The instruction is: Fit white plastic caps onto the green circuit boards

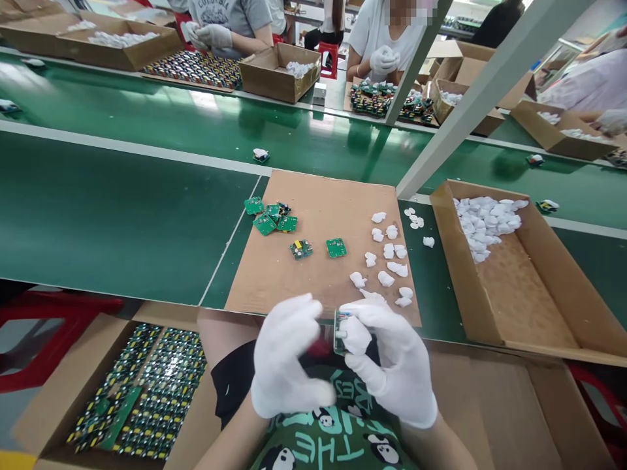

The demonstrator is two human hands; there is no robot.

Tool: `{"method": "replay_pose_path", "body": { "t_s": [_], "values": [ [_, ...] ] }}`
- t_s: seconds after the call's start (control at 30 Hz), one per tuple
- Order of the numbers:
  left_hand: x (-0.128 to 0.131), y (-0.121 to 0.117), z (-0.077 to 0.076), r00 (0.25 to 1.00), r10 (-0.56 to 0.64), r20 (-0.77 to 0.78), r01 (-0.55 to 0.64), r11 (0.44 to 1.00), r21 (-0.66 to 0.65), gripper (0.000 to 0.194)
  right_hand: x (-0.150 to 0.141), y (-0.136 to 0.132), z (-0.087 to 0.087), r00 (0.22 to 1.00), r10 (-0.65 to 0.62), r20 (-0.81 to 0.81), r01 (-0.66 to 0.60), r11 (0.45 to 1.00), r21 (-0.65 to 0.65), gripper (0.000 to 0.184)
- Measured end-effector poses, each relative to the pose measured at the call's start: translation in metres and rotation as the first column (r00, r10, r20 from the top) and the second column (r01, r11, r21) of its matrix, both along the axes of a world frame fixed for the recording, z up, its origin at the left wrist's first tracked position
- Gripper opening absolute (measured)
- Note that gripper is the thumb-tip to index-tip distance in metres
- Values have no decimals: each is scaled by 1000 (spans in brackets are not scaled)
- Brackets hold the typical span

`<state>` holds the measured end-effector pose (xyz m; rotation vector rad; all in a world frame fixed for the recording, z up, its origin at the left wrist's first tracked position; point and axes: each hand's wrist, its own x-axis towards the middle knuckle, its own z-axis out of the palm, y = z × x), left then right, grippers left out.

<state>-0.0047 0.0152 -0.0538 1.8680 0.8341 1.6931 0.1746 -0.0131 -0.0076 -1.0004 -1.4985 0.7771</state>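
Observation:
White gloves cover both hands, close to my body at the table's front edge. My right hand (pixel 392 356) grips a small circuit board (pixel 337 333) on edge, with a white piece (pixel 355 335) against its component side. Left of it, my left hand (pixel 289 352) is slightly blurred, its thumb and fingers spread apart with nothing between them. Just beyond is a cardboard sheet (pixel 313 287) bearing a green circuit board (pixel 336 247), another board (pixel 300 249) with a yellow part upward, and a small heap of boards (pixel 265 224). Several crumpled white pieces (pixel 386 279) lie at its right side.
An open carton (pixel 539 300) with white pieces stands at right. Left below the table, another carton (pixel 29 418) holds rows of boards. A slanted metal post (pixel 470 111) rises behind the sheet. Across the green conveyor (pixel 186 117), gloved co-workers (pixel 230 26) sit at work.

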Motion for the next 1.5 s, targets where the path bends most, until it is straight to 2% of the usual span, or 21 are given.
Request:
{"method": "replay_pose_path", "body": {
  "t_s": [0.03,0.07,0.1,0.13,0.17,0.2,0.23,0.3,0.43,0.57,0.7,0.77,0.83,0.9,0.97,1.07,1.13,1.27,1.37,1.43,1.5],
  "values": [
    [-4,1,3,993,-81,85,97,974,-206,73,5,1,4,994,-17,107,13,999,40,46],
    [-7,1,7,970,-159,187,225,877,-424,80,9,2,9,974,-28,224,12,997,74,48],
    [-9,2,13,933,-222,282,351,729,-587,82,12,3,14,942,-27,334,-9,994,106,46],
    [-9,3,20,891,-289,349,453,567,-688,78,14,5,19,904,-13,428,-52,989,139,42],
    [-8,3,27,844,-367,390,525,424,-738,73,15,6,23,866,2,500,-99,981,167,35],
    [-6,4,35,804,-430,410,558,312,-769,66,16,8,26,837,9,548,-133,973,187,29],
    [-3,5,42,774,-471,423,572,233,-786,61,15,9,27,821,9,571,-155,966,207,25],
    [3,5,53,740,-501,449,587,154,-795,53,14,12,24,828,13,560,-190,947,259,21],
    [9,1,58,717,-432,547,656,150,-740,48,12,16,9,902,40,430,-209,912,354,6],
    [9,-4,55,621,-479,620,740,98,-665,56,11,19,2,944,56,324,-191,896,401,16],
    [12,-9,56,715,-420,558,670,188,-718,36,8,23,6,945,162,284,-268,881,389,13],
    [16,-12,55,731,-381,566,667,225,-710,34,6,24,8,944,194,266,-286,882,373,9],
    [19,-13,54,747,-340,572,656,232,-719,35,4,24,7,935,255,245,-325,894,308,16],
    [21,-12,54,751,-312,582,651,200,-732,37,3,22,3,936,290,202,-336,907,254,21],
    [20,-11,56,713,-326,621,688,149,-711,40,3,18,-5,960,222,171,-263,922,283,12],
    [16,-10,60,637,-380,671,747,86,-660,37,6,10,-14,980,-11,198,-77,899,432,27],
    [14,-12,61,628,-389,675,751,74,-656,34,8,6,-16,965,-75,250,-53,882,468,25],
    [14,-13,59,611,-379,695,766,63,-640,39,11,7,-13,949,-64,308,-88,885,457,16],
    [17,-10,59,592,-418,689,776,66,-627,41,12,10,-9,951,-59,304,-99,873,478,29],
    [18,-6,63,620,-475,624,742,98,-663,30,14,11,-9,932,-33,362,-142,883,447,41],
    [19,-3,68,681,-506,530,670,136,-730,15,17,10,-11,882,21,472,-224,898,379,39]
  ]
}}
